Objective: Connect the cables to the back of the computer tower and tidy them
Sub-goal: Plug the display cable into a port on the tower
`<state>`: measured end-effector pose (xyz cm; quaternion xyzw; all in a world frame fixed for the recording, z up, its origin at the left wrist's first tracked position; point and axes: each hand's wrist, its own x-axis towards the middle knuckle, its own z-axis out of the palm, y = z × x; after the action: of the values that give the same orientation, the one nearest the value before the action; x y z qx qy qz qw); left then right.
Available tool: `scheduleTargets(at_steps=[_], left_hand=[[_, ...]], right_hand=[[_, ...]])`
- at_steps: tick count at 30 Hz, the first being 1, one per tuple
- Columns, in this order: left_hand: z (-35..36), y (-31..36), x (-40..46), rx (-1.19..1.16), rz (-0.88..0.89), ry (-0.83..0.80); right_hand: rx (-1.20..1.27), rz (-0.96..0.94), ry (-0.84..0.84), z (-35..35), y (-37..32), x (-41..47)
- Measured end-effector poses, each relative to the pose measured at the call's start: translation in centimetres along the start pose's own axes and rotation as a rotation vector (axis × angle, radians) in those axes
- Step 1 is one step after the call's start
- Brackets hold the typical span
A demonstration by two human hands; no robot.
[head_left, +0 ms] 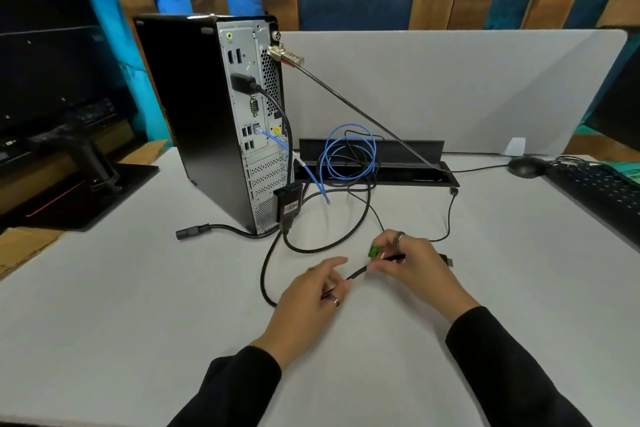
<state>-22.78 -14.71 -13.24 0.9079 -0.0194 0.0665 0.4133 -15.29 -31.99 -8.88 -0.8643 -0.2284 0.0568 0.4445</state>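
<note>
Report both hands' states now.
Left hand: pinching the thin black cable.
Right hand: closed on the same cable, by the green tie.

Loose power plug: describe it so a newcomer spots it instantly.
Start at the black computer tower standing on the white desk. At the tower's foot, a thick black cable runs leftward to the loose power plug, lying flat on the desk. Unlike the blue cable and the thinner black leads, it points away from the tower, unconnected.
</note>
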Motion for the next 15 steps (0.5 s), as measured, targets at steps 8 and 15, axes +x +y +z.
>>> scheduleTargets(at_steps=[8, 15], left_hand=[[-1.3, -1.2, 0.0, 0.142, 0.026, 0.253], [-1.5, -2.9, 0.2, 0.112, -0.072, 0.276]], right_hand=[[0.051, 0.019, 0.19, -2.3, 0.0, 1.6], [0.792, -0.036, 0.242, -0.6, -0.3, 1.9]])
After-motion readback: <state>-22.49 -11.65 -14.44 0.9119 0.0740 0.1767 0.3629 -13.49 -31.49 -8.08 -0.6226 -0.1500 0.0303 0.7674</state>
